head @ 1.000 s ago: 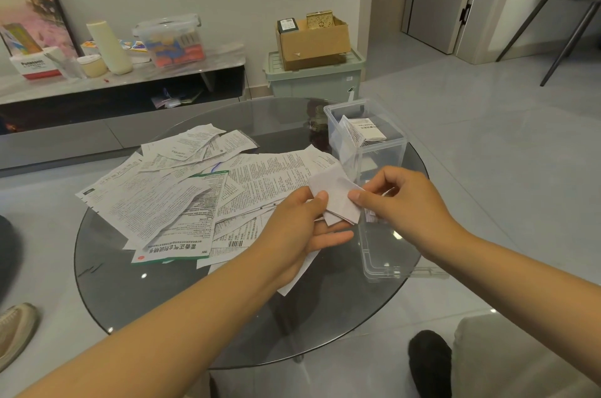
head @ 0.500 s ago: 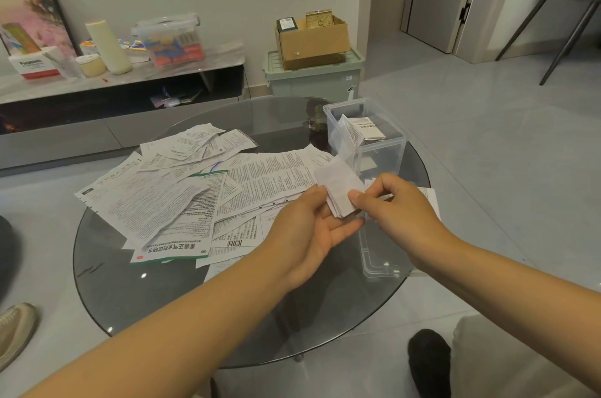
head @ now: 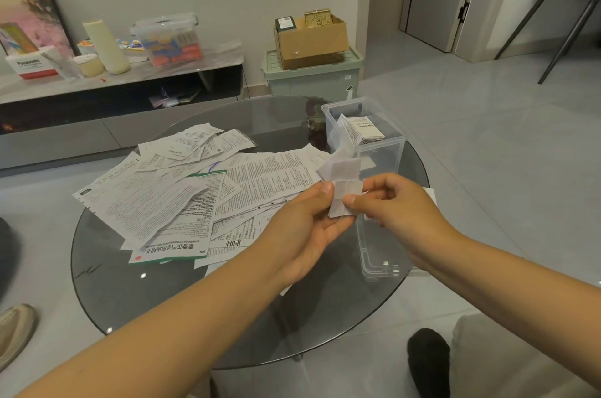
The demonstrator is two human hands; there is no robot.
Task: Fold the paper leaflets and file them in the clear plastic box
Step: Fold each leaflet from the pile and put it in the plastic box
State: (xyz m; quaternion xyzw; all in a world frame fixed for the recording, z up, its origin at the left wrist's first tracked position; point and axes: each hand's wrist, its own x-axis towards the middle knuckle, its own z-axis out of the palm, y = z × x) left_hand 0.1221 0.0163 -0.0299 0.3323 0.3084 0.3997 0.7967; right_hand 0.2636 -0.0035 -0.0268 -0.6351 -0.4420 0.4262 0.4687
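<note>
Fingers of left hand (head: 304, 225) and right hand (head: 395, 202) pinch a folded leaflet (head: 341, 184), its print seemingly hidden.

Left hand (head: 304, 228) and right hand (head: 398, 205) pinch a small folded white paper leaflet (head: 343, 184) above the round glass table (head: 107, 283), beside the clear plastic box (head: 395, 150).

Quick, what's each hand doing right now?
Left hand: pinching the folded leaflet.
Right hand: pinching the same leaflet's other edge.
</note>
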